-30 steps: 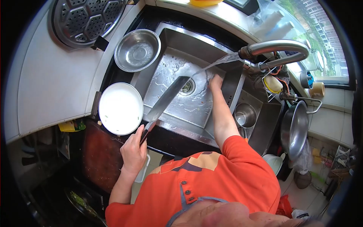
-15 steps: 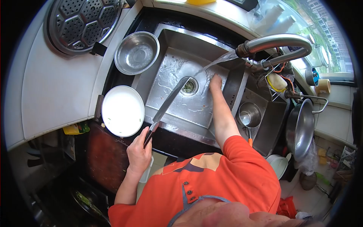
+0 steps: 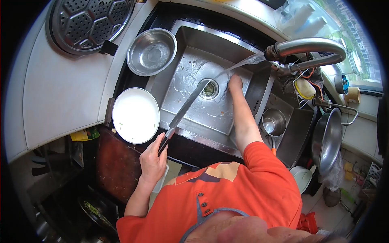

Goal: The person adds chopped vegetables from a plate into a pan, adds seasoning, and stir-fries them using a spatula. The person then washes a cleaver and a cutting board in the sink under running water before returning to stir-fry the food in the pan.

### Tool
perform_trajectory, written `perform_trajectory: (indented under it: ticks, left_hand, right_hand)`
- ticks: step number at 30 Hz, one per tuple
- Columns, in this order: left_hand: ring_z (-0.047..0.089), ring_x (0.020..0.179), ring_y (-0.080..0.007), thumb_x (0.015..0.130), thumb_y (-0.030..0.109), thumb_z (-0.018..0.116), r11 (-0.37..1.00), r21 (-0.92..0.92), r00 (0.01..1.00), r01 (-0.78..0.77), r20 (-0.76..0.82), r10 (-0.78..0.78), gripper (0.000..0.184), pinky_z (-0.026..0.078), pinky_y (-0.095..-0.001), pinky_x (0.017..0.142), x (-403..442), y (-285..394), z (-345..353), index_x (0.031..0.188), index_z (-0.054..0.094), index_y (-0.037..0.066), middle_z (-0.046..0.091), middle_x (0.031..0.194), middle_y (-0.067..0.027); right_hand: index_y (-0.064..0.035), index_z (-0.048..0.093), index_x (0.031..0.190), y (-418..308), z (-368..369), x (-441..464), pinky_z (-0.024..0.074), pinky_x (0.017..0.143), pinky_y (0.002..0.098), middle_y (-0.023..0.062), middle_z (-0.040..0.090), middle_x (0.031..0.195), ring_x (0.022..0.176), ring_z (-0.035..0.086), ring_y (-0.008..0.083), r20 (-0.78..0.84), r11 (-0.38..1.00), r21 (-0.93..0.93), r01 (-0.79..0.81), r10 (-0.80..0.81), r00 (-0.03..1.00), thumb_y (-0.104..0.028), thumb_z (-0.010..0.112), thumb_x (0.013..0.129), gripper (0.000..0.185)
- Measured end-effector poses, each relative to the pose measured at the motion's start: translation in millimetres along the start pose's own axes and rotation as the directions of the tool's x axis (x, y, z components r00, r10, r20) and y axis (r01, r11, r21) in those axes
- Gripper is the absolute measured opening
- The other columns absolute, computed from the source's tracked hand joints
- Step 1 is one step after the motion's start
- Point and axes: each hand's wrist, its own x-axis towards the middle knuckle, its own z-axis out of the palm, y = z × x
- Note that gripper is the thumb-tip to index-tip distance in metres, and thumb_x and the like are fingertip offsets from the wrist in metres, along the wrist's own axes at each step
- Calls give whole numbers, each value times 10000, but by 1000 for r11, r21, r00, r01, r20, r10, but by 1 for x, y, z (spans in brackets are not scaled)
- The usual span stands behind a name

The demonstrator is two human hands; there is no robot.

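Note:
My left hand is wrapped round the black handle of a long knife. The blade reaches over the steel sink, its tip at the drain. Low in the sink, to the right of the drain, is my right hand, closed, with its fingers tucked down; what it holds, if anything, is too small to make out. Water runs from the faucet into the sink between the blade tip and my right hand.
A steel bowl and a white bowl stand along the sink's left side. A small pot sits in the side basin. A wok hangs at the right. A perforated steamer plate lies upper left.
The view has shifted slightly, moving the scene rightward. The knife blade has turned more edge-on. Both hands stay in nearly the same places at the sink, and the water still runs.

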Motion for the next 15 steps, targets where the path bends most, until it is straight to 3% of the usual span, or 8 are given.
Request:
perform_trajectory:
  ticks: [2,6,9,10,11,12,13,15]
  left_hand:
    - [659,837,-350,841,7,615,1000,0,1000,0,3,0,361,520,-375,707,1,0,0,1199,564,-11,658,935,-202]
    - [660,857,-349,840,13,619,1000,-4,1000,-10,10,10,364,521,-377,713,0,-1,3,1199,564,-11,658,967,-206]
    - [657,878,-355,845,29,620,999,-25,1000,-25,1,25,349,519,-379,714,-3,-1,7,1188,570,-14,653,988,-221]
    - [653,892,-360,852,44,619,999,-43,1000,-10,3,10,332,518,-377,714,-5,2,7,1176,576,-18,649,998,-232]
    - [653,892,-360,852,44,619,999,-37,1000,-14,-7,14,332,518,-377,714,-7,7,5,1176,576,-18,649,998,-232]
    - [665,864,-330,863,61,615,985,-108,990,134,59,-128,313,514,-360,708,-10,14,3,1162,583,-24,659,965,-217]
    - [677,836,-301,874,79,612,945,-168,956,281,129,-262,296,510,-342,701,-15,21,0,1148,589,-30,670,932,-201]
    - [649,746,-234,883,97,612,939,-260,975,224,62,-216,282,492,-317,648,-29,19,8,1132,596,-34,664,855,-138]
  right_hand:
    - [51,538,1091,-2,-6,1,558,774,448,278,655,966,929,662,389,117,1000,-18,21,-19,993,-31,579,817,289]
    - [39,583,1048,8,7,5,552,795,445,272,660,955,961,652,394,58,999,-4,34,-34,998,-54,598,809,257]
    - [9,615,928,7,-6,-7,570,682,413,227,681,879,841,693,331,141,998,-21,51,-48,989,-90,609,819,146]
    - [-5,606,877,-4,-25,-16,547,591,373,195,679,827,740,686,273,283,957,252,-145,70,957,-111,609,831,116]
    - [-19,597,825,-14,-46,-26,525,500,333,163,677,775,639,678,215,448,808,469,-355,129,885,-133,610,843,117]
    - [-19,597,825,-17,-63,-36,525,500,333,163,677,775,639,678,215,444,808,478,-345,116,889,-133,610,843,117]
    - [1,597,838,-18,-78,-48,486,449,306,146,660,753,563,635,180,504,758,580,-297,-47,863,-125,574,867,132]
    - [6,593,864,-17,-108,-73,414,395,254,111,641,725,493,572,121,541,599,754,-269,-335,771,-178,565,904,190]
